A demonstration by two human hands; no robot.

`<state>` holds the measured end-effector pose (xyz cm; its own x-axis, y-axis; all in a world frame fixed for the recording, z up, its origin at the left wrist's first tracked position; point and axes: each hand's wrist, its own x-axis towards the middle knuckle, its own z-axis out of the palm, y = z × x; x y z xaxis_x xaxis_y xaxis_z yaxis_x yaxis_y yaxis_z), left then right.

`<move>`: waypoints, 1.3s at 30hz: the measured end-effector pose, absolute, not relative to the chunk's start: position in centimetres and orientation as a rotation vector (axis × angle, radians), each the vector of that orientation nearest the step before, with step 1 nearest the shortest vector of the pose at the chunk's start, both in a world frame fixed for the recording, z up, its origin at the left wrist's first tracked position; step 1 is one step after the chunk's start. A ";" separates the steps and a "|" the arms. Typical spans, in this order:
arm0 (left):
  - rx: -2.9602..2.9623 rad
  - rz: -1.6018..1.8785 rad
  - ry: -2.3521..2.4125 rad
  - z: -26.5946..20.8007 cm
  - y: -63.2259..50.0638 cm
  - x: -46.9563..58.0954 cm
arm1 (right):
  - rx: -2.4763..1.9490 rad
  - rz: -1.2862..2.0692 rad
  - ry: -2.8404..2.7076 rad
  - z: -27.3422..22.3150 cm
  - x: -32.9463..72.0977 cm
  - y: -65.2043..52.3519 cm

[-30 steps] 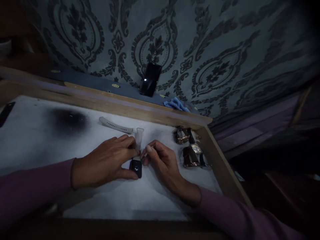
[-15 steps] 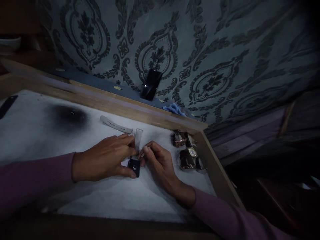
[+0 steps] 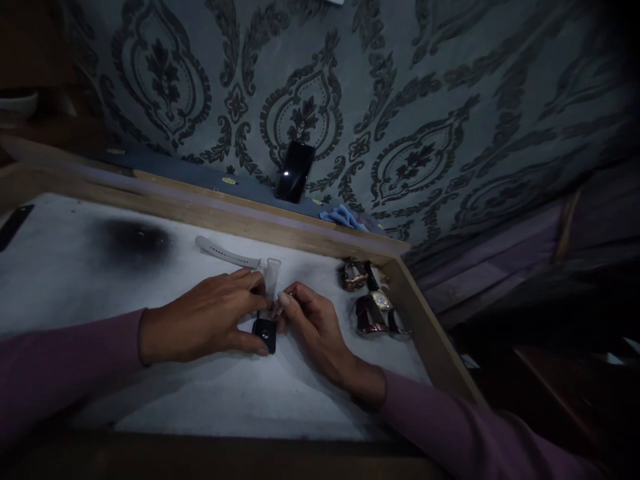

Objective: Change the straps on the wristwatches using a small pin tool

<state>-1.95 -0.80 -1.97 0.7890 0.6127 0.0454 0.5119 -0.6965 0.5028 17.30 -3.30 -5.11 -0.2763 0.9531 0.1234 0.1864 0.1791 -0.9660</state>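
Observation:
A dark square smartwatch body (image 3: 265, 335) lies face down on the white surface, its sensor side up. My left hand (image 3: 203, 319) holds it, thumb against its lower edge and fingers bent over its upper end. A pale translucent strap piece (image 3: 272, 275) extends upward from beside those fingertips; whether it is joined to the watch is hidden. Beyond my knuckles lies a grey strap piece with holes (image 3: 227, 253). My right hand (image 3: 313, 327) is closed in a pinch at the watch's upper end, around a small thin object whose kind is unclear.
Several wristwatches (image 3: 371, 313) are grouped at the right inside the wooden tray rim (image 3: 425, 313). Behind the rim, a black phone (image 3: 296, 171) leans on the patterned wall beside a blue cloth (image 3: 343, 216). A dark flat object (image 3: 15, 225) lies far left.
The view has shifted slightly. Both hands stay at the watch in nearly the same pose, with only a small movement of the right fingertips.

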 end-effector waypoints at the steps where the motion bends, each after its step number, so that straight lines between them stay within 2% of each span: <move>1: 2.502 0.289 0.837 -1.9 -0.8 -1.9 | -1.105 1.169 -1.637 -5.1 17.3 -3.3; 39: 2.449 0.289 0.852 -1.9 -0.7 -2.0 | -1.056 1.146 -1.638 -5.5 17.2 -3.2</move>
<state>-1.97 -0.72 -1.85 0.7784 0.6271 0.0280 0.5146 -0.6629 0.5438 17.24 -3.20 -5.46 -0.2797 0.9447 0.1709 0.1631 0.2221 -0.9613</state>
